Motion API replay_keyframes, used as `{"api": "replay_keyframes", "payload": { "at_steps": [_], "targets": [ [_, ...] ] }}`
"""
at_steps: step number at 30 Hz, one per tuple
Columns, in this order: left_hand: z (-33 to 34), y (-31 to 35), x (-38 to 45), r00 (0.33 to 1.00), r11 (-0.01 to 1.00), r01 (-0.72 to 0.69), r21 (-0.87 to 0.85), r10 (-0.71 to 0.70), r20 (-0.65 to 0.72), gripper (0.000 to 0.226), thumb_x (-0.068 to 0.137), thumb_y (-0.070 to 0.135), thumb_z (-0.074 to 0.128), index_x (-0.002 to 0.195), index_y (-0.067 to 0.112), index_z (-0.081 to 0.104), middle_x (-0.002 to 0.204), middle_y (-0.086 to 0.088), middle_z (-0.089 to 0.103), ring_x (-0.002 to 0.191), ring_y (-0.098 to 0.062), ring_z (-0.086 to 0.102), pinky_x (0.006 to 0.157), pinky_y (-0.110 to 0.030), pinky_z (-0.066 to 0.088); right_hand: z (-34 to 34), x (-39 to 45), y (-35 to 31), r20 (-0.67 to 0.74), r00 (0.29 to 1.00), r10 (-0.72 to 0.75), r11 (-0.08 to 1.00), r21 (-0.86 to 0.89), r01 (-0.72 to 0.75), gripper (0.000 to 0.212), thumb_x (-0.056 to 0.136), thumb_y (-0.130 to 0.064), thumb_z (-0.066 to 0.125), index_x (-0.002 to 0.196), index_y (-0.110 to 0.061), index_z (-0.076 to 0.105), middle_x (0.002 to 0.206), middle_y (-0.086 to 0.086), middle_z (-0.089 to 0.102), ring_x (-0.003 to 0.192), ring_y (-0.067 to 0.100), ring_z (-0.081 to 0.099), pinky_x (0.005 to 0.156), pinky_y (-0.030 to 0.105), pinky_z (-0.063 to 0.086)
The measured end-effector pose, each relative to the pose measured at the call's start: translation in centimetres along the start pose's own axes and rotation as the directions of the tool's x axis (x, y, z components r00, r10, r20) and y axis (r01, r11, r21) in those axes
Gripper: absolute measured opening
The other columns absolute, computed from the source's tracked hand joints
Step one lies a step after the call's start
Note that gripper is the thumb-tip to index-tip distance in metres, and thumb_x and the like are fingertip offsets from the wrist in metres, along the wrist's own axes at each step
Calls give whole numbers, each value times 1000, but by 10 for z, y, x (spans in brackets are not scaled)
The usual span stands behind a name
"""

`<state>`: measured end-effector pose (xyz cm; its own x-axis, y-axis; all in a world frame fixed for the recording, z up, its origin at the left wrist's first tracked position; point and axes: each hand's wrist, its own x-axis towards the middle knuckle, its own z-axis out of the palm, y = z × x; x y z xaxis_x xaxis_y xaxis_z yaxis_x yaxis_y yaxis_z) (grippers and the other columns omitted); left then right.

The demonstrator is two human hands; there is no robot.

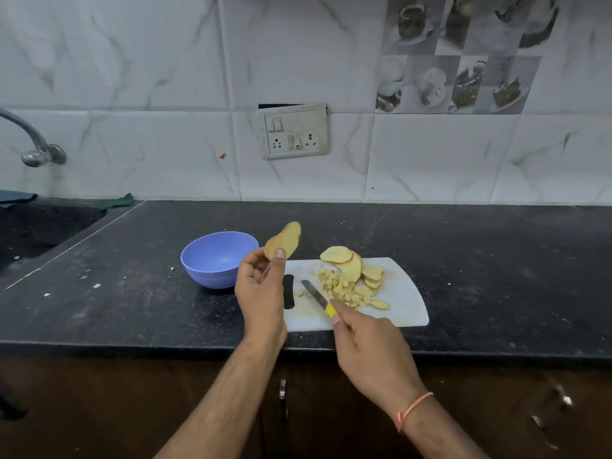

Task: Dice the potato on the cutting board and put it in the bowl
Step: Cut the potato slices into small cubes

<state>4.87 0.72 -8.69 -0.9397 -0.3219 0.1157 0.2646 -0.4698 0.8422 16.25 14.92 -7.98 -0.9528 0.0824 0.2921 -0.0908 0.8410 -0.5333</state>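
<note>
Standing by the dark counter (463,260), I take the white cutting board (402,303) as my landmark; it lies flat near the counter's front edge. Raised above the board's left end, the left hand (260,289) pinches a potato slice (283,240) between thumb and fingertips, the slice tilted upward and clear of the board. Its other fingers are loosely curled. Over the board's near edge, the right hand (371,352) is wrapped round the yellow handle of a knife (319,299), forefinger stretched along the top; the blade points up and left across the board, its tip low over the surface beside a few stray cubes. Whether the edge touches the board I cannot tell. A thin orange thread circles the right wrist.

On the board's middle sits a heap of diced potato (342,288), small pale cubes piled just right of the blade. Behind and to the right of that heap lie uncut potato slices (351,265), overlapping one another, some leaning on the pile, with one more small slice at the heap's near right side. A dark slot handle is cut through the board's left end.

Left of the board, just apart from it, stands a blue bowl (218,260), upright, no potato showing inside. Farther left of the board the counter drops into a sink (39,230), with a tap (36,144) on the tiled wall above. Straight behind the board, on the wall, hangs a switch plate (293,130).
</note>
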Motion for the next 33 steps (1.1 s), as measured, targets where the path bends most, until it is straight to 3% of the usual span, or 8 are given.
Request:
{"api": "replay_keyframes", "payload": {
  "at_steps": [6,13,16,19,22,25,29,33],
  "targets": [
    [-8,-6,3,999,997,-37,67,37,1,21,95,21,80,111,15,68,109,-2,79,99,-10,71,89,-37,54,2,1,9,-12,999,-47,943,-330,40,51,107,-45,27,157,-38,34,76,-8,64,69,14,62,59,35,54],
    [-8,-2,1,980,960,-187,207,167,113,17,95,18,80,108,17,69,107,2,78,108,-14,74,85,-29,58,-5,1,15,6,991,-135,920,-371,127,52,107,-46,26,159,-40,30,74,-8,61,64,12,57,57,35,52],
    [-16,7,-5,922,818,-380,431,301,243,15,94,15,81,103,23,71,103,10,76,100,-10,72,69,-15,52,-6,1,23,-20,994,-106,909,-406,89,52,107,-46,26,158,-39,30,76,-8,63,67,14,60,60,37,55],
    [-32,13,-6,764,499,-644,579,391,513,17,93,18,82,100,31,73,100,20,70,94,-9,69,75,-18,52,-9,1,26,-55,995,-79,928,-370,53,51,107,-46,28,157,-40,34,75,-9,63,65,10,59,57,32,54],
    [-44,10,-6,680,322,-724,609,190,708,22,86,21,83,99,37,76,100,27,64,97,-5,64,84,-22,53,-11,-1,22,-72,994,-77,950,-307,52,50,107,-46,29,156,-40,37,73,-10,63,64,10,58,54,30,51],
    [-53,10,-6,639,350,-727,591,32,768,37,73,40,85,109,44,75,120,30,62,119,-3,57,100,-28,48,-11,-4,20,-79,994,-70,960,-275,46,49,108,-46,31,156,-40,37,75,-10,63,65,10,58,56,29,52],
    [-55,21,2,634,433,-635,640,-180,752,76,71,57,87,140,45,59,129,38,50,127,-1,50,103,-17,40,-12,-7,16,-51,997,-62,967,-251,47,50,108,-47,30,157,-41,35,76,-11,63,66,9,58,57,28,52],
    [-54,21,14,666,337,-611,717,-272,695,86,73,73,78,149,38,55,138,27,53,130,3,48,107,-22,41,-14,-9,11,-37,997,-65,967,-249,53,50,108,-48,28,157,-42,34,77,-9,64,67,10,58,59,28,52]
  ]
}}
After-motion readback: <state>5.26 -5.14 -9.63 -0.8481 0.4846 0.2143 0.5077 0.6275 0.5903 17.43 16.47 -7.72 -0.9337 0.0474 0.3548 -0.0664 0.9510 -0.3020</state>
